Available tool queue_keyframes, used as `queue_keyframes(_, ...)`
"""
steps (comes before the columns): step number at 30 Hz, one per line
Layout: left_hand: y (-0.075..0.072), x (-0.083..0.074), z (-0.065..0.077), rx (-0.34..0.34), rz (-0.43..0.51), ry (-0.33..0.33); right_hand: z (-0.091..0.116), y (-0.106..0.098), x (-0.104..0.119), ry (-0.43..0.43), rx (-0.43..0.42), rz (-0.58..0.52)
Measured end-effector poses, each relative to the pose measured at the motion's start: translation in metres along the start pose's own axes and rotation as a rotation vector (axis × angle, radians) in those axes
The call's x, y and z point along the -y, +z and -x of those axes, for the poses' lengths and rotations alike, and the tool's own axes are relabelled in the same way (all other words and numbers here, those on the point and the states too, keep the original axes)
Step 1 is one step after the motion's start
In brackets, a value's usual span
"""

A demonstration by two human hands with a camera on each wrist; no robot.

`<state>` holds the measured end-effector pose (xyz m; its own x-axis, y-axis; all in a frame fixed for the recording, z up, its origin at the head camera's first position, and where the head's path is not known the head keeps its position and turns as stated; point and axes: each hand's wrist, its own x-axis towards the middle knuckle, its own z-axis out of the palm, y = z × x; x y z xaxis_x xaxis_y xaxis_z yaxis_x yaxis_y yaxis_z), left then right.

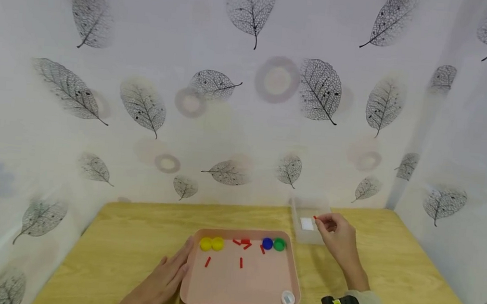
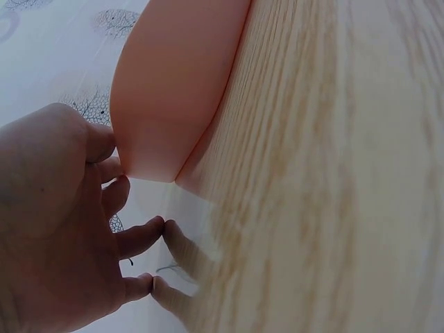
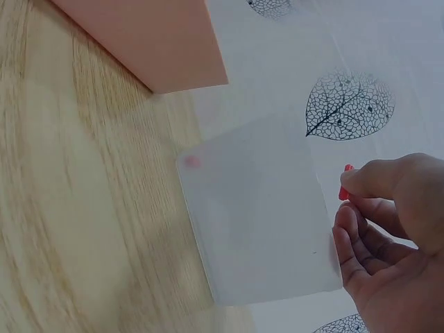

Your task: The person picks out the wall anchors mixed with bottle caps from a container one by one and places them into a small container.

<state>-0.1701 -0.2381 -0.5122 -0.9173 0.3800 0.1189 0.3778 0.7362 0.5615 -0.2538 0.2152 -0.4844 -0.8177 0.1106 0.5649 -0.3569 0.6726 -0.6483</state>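
My right hand [image 1: 337, 235] pinches a small red stick [image 3: 345, 183] between thumb and forefinger. It is held at the rim of a translucent plastic box [image 1: 304, 238], which has a white label-like patch in it. My left hand [image 1: 164, 279] lies along the left side of a pink tray [image 1: 240, 287], its extended fingers touching the tray's edge. In the left wrist view the fingertips [image 2: 144, 283] are by the tray's corner, near the tabletop. Several red sticks [image 1: 241, 263] lie scattered in the tray.
Two yellow caps [image 1: 211, 244] sit at the tray's back left, a blue cap [image 1: 267, 243] and a green cap [image 1: 279, 244] at its back right. A white round piece [image 1: 288, 298] lies in its front right corner. Leaf-patterned sheeting [image 1: 228, 122] stands behind the wooden table [image 1: 142, 220].
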Motion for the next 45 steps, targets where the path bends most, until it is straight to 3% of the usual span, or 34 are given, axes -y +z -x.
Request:
queue_keyframes(13,0.002,0.001,0.01,0.027,0.015,-0.059,0.004,0.01,-0.002,-0.006,-0.019,0.03)
queue_keyframes(21,0.002,0.0,0.01,0.02,0.013,-0.042,0.004,0.004,0.001,-0.039,-0.031,0.028)
queue_keyframes(29,-0.001,-0.004,0.0,0.008,0.017,0.0,-0.001,-0.005,0.02,-0.103,-0.042,-0.037)
queue_keyframes(36,-0.004,-0.002,-0.001,0.0,0.005,0.013,0.003,0.006,0.047,-0.082,0.088,-0.118)
queue_keyframes(45,-0.002,0.0,-0.001,-0.008,0.01,0.025,0.021,0.041,0.075,-0.137,0.192,-0.19)
